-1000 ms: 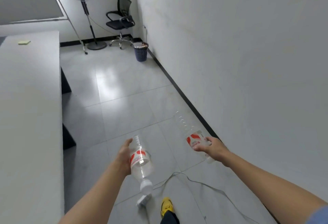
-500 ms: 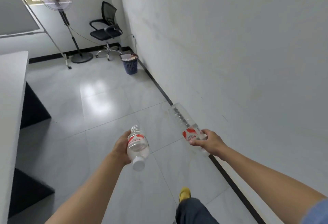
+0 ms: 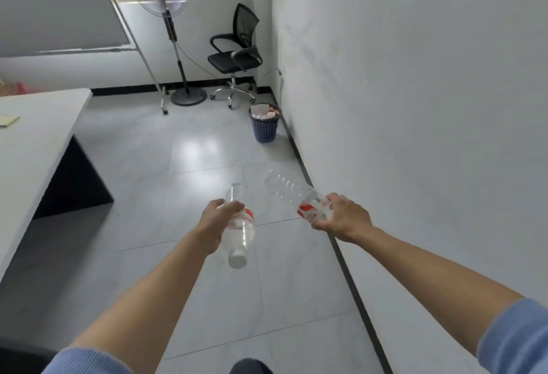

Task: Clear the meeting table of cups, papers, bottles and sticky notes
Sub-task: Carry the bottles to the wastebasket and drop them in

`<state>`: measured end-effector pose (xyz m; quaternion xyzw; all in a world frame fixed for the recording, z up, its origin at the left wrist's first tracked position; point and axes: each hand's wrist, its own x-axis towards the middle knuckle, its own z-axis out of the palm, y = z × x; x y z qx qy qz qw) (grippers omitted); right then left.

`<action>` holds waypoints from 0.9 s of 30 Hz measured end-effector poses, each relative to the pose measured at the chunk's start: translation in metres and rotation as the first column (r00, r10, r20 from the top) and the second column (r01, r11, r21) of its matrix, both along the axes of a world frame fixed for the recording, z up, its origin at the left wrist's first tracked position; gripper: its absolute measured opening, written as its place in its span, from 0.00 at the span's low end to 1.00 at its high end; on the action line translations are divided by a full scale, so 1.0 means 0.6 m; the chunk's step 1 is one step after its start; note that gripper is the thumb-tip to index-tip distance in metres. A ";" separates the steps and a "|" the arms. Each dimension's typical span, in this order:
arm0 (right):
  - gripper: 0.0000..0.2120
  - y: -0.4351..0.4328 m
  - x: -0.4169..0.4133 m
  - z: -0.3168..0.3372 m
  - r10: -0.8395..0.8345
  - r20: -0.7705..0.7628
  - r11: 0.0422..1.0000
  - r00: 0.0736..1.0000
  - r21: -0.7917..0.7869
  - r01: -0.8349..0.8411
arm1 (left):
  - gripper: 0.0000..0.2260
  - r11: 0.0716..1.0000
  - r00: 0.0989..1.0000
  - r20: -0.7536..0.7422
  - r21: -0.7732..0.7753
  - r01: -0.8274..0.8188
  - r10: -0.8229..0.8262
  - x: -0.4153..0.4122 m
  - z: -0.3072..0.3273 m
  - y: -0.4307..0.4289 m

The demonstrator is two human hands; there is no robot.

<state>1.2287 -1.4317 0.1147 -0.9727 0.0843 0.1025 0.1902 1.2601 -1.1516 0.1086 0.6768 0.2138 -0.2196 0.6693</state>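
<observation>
Bin (image 3: 264,124) nearer now; left hand (image 3: 215,222) grips capped bottle (image 3: 241,232), right hand (image 3: 345,218) clear bottle (image 3: 284,189), both probably light, crushable, held mid-label.

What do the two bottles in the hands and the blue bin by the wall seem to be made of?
The left bottle and right bottle look like thin, clear, glossy plastic: the floor shows through their walls. The bin seems to be moulded matte blue plastic, judging by its lattice wall.
</observation>
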 end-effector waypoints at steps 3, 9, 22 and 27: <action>0.29 0.015 0.136 0.000 0.103 -0.009 0.988 0.995 -0.111 -0.103 | 0.35 0.971 0.997 0.066 0.237 0.020 -0.037 0.098 0.008 0.013; 0.31 0.056 0.450 -0.044 0.260 0.014 0.930 0.965 -0.274 -0.247 | 0.32 0.777 0.971 0.036 0.607 0.166 -0.236 0.389 -0.017 0.033; 0.29 0.052 1.049 -0.056 0.119 -0.102 0.946 0.988 -0.292 -0.143 | 0.27 0.571 0.883 -0.057 0.743 0.350 -0.466 1.034 0.024 0.006; 0.30 -0.006 1.271 -0.109 0.037 -0.167 0.963 0.985 -0.256 -0.079 | 0.26 0.664 0.901 -0.076 0.650 0.370 -0.428 1.276 -0.025 -0.045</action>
